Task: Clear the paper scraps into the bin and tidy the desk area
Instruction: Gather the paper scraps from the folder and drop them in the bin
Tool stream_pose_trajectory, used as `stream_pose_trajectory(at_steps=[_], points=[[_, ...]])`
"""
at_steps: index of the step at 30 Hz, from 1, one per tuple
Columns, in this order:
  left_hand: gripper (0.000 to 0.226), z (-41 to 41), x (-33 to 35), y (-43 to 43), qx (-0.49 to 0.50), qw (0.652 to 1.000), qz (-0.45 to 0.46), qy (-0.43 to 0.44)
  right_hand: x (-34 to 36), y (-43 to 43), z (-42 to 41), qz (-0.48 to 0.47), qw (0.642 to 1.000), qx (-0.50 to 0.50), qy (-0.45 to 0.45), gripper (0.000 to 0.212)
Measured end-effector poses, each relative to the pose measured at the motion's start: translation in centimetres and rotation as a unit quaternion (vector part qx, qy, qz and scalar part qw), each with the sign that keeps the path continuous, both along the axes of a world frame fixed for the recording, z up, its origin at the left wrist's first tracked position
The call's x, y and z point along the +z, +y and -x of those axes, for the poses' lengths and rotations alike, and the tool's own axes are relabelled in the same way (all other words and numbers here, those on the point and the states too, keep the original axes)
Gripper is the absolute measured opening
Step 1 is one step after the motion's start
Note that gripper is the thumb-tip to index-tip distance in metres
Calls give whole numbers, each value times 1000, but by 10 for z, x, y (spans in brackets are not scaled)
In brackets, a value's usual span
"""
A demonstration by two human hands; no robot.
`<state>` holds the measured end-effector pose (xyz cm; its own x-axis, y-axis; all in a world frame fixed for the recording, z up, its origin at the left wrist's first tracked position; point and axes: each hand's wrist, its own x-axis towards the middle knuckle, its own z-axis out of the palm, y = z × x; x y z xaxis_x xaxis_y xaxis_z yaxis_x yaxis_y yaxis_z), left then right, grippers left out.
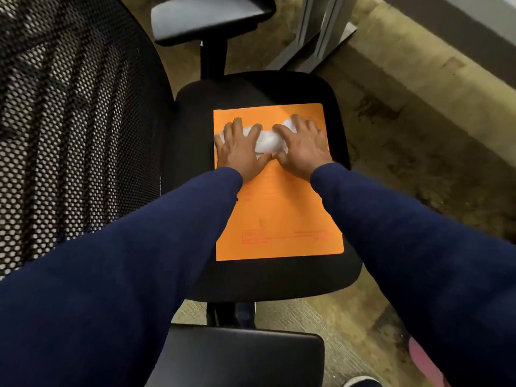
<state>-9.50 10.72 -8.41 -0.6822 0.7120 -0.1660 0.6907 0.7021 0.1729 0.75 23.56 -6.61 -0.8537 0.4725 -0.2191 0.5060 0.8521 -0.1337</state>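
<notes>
Head view: crumpled white paper scraps [266, 141] sit mid-frame on a flat orange folder [279, 208] with faint red print, lying on the black padded chair seat [279, 277]. Left hand [241, 150] and right hand [303, 148], fingers spread and curved, press down over the wad from both sides. Navy sleeves [139, 261]. Black mesh backrest [69, 121] upper left, smooth armrests top and bottom.

Dim, even indoor light; soft shadows, mild glare on orange folder [279, 208]; wide-angle bending and blur at edges.
</notes>
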Motion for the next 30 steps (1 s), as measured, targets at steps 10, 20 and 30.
stream_pose_trajectory(at_steps=[10,20,30], points=[[26,-22,-2,-14,-18,993,-120,10,-9,-10,-34,-17,995,-62,81,19],[14,-30,24,-12,101,946,-275,-139,-1,-23,-66,165,954,-191,164,23],[29,-44,49,-17,179,919,-273,-223,7,-32,-82,251,892,-311,210,14]])
